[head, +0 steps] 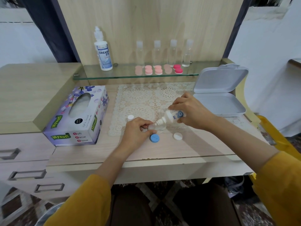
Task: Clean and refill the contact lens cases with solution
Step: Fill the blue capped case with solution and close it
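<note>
My right hand (191, 111) grips a small white solution bottle (171, 117), tilted with its nozzle pointing left and down at a clear lens case (154, 127). My left hand (138, 129) pinches that case on the desk at the front edge of the lace mat (146, 101). A blue cap (154, 138) lies just in front of my left hand. A white cap (177, 136) lies to its right. A small white bottle cap (130, 117) stands on the mat behind my left hand.
A tissue box (78, 118) sits at the left. An open white plastic box (218, 95) is at the right. On the glass shelf (114, 75) stand a large solution bottle (103, 49), several clear small bottles (172, 52) and several pink lens cases (158, 70).
</note>
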A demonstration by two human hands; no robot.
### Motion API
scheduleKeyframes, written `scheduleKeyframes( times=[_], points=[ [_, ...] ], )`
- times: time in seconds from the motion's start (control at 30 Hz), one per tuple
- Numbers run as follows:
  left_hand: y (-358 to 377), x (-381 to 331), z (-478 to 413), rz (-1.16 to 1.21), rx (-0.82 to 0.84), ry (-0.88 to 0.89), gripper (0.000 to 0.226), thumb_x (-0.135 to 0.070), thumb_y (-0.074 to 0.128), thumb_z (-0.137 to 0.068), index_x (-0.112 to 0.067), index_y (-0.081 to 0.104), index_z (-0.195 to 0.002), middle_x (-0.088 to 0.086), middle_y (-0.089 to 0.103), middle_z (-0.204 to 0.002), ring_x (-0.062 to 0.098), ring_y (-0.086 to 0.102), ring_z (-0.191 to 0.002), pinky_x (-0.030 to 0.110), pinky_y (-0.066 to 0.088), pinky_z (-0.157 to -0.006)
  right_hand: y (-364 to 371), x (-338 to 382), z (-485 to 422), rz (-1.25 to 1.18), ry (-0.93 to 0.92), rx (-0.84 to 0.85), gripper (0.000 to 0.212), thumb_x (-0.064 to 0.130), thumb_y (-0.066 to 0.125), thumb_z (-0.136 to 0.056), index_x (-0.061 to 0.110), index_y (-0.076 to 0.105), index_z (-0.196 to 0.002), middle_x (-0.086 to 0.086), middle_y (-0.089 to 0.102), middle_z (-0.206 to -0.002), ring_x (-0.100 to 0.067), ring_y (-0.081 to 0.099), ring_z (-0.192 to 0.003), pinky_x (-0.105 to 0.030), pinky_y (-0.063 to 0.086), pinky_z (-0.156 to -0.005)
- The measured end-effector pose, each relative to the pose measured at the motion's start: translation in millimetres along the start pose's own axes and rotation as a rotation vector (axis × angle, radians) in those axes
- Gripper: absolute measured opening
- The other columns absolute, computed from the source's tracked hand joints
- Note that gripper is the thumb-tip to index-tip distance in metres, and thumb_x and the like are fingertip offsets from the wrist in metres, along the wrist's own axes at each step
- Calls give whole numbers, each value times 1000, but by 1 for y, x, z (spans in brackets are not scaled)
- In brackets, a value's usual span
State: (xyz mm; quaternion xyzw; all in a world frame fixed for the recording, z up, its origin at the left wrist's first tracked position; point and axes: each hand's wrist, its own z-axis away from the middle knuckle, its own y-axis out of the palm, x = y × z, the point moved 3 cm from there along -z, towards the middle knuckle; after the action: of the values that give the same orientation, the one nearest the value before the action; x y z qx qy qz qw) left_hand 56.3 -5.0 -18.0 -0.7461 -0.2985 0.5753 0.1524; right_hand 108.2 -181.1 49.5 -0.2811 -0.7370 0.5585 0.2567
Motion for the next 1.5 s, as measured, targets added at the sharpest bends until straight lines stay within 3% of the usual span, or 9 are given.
scheduleKeyframes(
  times=[0.27,0.87,1.5],
  points=[
    [0,1,0,-2,-4,-4,29,-14,79,-69,-12,71,-96,-7,57,-83,0,51,-71,6,39,-68,-9,-11,10,24,41,29,51,8,75,-71,14,61,-120,-4,61,-115,-29,40,-101,-33,36,-85],
    [0,0,0,-5,-5,-2,28,-14,79,-68,-13,71,-95,-14,54,-79,-1,51,-71,6,39,-68,-11,-10,9,85,61,65,48,8,66,-79,17,57,-125,0,57,-121,-26,37,-105,-29,34,-86],
    [1,3,0,2,-6,-2,30,-15,79,-68,-11,71,-97,-6,57,-83,0,52,-72,5,39,-68,-9,-9,10,112,70,79,45,13,66,-80,17,58,-124,-2,58,-118,-26,38,-102,-29,34,-84]
  ],
)
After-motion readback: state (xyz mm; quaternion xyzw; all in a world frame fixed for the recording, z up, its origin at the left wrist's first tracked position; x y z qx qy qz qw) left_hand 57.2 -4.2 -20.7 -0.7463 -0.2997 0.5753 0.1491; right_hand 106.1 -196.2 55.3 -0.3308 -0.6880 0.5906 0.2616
